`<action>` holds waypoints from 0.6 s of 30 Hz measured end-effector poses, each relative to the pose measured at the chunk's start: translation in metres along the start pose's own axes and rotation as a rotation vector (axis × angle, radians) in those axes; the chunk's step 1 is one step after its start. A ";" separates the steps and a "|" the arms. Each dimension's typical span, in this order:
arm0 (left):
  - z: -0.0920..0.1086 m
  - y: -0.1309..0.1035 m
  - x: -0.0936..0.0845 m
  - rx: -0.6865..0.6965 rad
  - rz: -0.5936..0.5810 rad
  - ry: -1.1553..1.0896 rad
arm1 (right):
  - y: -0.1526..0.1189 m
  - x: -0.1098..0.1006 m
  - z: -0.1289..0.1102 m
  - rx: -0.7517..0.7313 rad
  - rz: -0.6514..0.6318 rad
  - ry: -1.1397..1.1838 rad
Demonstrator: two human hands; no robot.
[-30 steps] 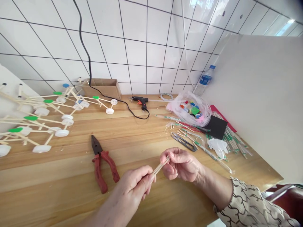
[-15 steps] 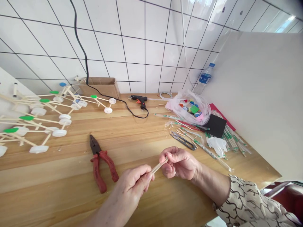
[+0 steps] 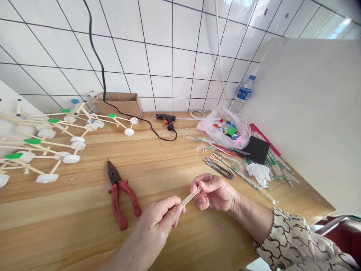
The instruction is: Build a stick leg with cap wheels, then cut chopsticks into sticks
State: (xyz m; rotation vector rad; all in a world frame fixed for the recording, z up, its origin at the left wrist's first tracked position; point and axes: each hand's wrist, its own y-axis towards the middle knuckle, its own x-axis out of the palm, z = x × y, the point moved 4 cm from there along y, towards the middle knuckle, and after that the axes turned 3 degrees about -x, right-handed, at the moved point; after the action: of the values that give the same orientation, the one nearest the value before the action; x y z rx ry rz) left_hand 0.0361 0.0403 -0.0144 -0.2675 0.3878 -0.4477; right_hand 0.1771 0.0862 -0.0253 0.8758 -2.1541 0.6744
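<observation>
Apparently two pale sticks (image 3: 190,198), held side by side, slant over the wooden table (image 3: 93,233) between two hands. The left hand (image 3: 160,216) is clasped round their lower end, thumb on top; the right hand (image 3: 213,191) pinches their upper end between thumb and fingers. One pair of red-handled pliers (image 3: 115,184) lies left of the left hand. Beyond the right hand is one pair of snips (image 3: 217,168), near stick pieces too jumbled to count. Farther back are one glue gun (image 3: 168,119), one plastic bag (image 3: 246,131) of coloured caps, partly hidden, and one bottle (image 3: 244,94) by the wall. At far left, overlapping wheeled stick frames (image 3: 56,146) carry five green discs (image 3: 32,141), with one cardboard box (image 3: 121,109) behind.
</observation>
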 end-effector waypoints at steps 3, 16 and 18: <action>0.003 0.000 0.000 0.009 0.006 0.015 | 0.001 -0.002 0.001 0.006 0.000 -0.010; 0.007 0.001 -0.007 0.017 0.040 0.063 | 0.001 0.002 0.003 -0.028 -0.035 0.041; 0.008 0.000 -0.007 0.012 0.037 0.062 | 0.002 0.001 0.003 -0.032 -0.032 0.035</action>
State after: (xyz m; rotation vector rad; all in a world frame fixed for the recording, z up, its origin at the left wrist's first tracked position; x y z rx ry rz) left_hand 0.0339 0.0454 -0.0049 -0.2345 0.4497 -0.4232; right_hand 0.1738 0.0845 -0.0267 0.8735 -2.1097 0.6324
